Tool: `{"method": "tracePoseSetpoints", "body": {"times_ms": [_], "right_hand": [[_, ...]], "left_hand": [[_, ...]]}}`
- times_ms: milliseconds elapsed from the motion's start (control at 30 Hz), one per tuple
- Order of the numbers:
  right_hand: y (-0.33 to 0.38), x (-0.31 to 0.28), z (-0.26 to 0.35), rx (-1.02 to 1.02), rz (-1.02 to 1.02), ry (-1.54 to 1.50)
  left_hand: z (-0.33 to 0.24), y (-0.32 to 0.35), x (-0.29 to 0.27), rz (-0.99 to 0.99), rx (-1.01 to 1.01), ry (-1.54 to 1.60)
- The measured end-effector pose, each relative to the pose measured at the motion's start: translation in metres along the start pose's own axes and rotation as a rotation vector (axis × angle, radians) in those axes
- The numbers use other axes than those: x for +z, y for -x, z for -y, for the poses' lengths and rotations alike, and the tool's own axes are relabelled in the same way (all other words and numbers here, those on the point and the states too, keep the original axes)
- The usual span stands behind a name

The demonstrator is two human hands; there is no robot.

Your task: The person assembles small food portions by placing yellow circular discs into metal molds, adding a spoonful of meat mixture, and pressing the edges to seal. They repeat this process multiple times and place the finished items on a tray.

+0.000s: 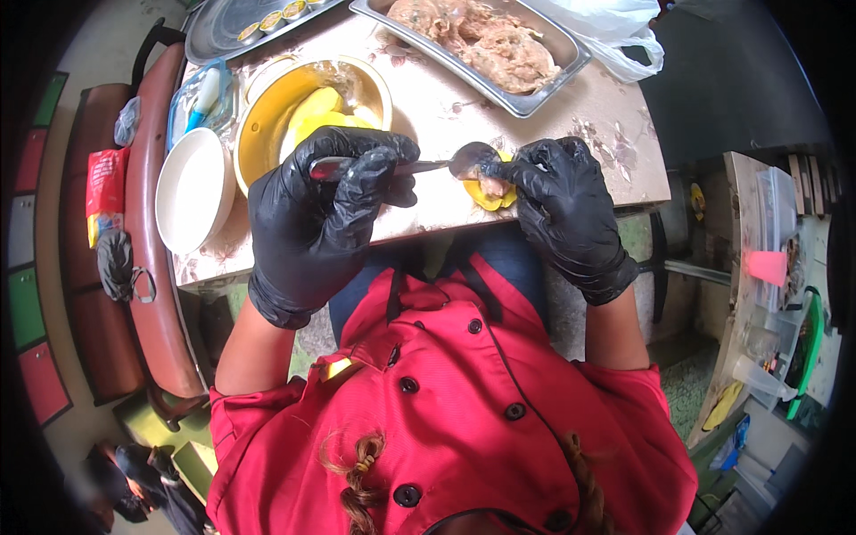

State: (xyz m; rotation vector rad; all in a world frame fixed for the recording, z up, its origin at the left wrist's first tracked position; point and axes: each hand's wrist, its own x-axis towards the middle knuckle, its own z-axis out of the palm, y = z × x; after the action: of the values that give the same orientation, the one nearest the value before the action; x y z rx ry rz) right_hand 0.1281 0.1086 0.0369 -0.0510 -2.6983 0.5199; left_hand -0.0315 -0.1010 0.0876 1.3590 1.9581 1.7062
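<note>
My left hand (pixel 334 201), in a black glove, is closed around the handle of a metal spoon (pixel 426 167). The spoon's bowl points right, over a small yellow piece (pixel 489 200) with pinkish minced meat (pixel 496 183) on it. My right hand (pixel 562 201), also gloved in black, is closed at the right side of that yellow piece, its fingertips beside the spoon bowl and the meat. Fingers partly cover the piece, so its full shape is hidden. Beyond my left hand, a yellow-toned metal pot (pixel 374 87) holds more yellow pieces (pixel 319 109).
A steel tray (pixel 526 109) of minced meat lies at the table's far side, beside a white plastic bag (pixel 615 36). At left are a white bowl (pixel 192 192), a blue-lidded container (pixel 181 107) and a round metal platter (pixel 214 31). The patterned tablecloth (pixel 624 152) ends just before me.
</note>
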Motion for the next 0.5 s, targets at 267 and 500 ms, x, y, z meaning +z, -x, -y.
{"method": "tracePoseSetpoints", "body": {"times_ms": [267, 500], "right_hand": [[-0.0003, 0.0025, -0.0017, -0.020, -0.065, 0.050], [0.0015, -0.0059, -0.0058, 0.106, -0.205, -0.130]], "left_hand": [[0.0036, -0.0013, 0.0026, -0.156, 0.135, -0.114], [-0.0039, 0.0052, 0.0032, -0.090, 0.041, 0.040]]}}
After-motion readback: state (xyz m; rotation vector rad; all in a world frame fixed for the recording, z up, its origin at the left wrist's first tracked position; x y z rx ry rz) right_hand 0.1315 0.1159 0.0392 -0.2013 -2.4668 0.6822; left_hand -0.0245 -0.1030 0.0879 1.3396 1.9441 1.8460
